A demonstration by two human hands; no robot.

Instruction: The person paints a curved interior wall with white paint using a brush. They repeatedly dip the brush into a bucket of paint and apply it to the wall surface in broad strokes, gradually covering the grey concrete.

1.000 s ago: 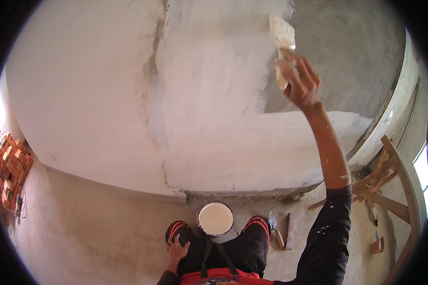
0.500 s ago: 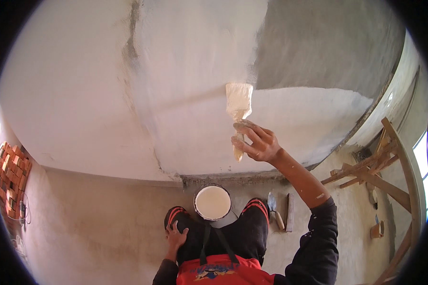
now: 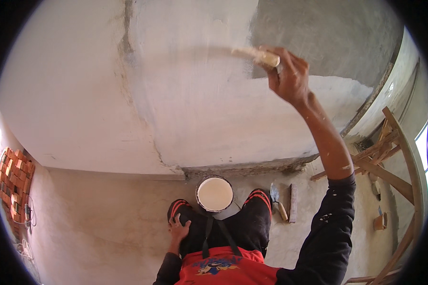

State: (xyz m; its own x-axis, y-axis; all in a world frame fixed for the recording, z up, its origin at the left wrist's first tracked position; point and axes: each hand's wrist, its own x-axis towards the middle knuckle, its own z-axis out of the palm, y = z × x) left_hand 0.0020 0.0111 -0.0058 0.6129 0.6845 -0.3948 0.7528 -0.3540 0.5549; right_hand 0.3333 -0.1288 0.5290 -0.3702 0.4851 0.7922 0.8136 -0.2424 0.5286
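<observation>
The brush [image 3: 255,55], its blurred bristles perhaps touching the wall [image 3: 190,109], is gripped in my right hand [image 3: 290,78]. White covers the left and lower stretches; the upper-right grey patch [image 3: 328,38] stands uncoated. My empty left hand [image 3: 178,230] rests on my thigh [image 3: 197,236].

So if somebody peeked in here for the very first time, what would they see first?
Probably the right hand, raised in front of the pale wall with a whitish brush in its grip. Next might be the big dark grey patch at the wall's upper right. Then there's the round bucket of creamy-white stuff, down on the floor between the knees.
</observation>
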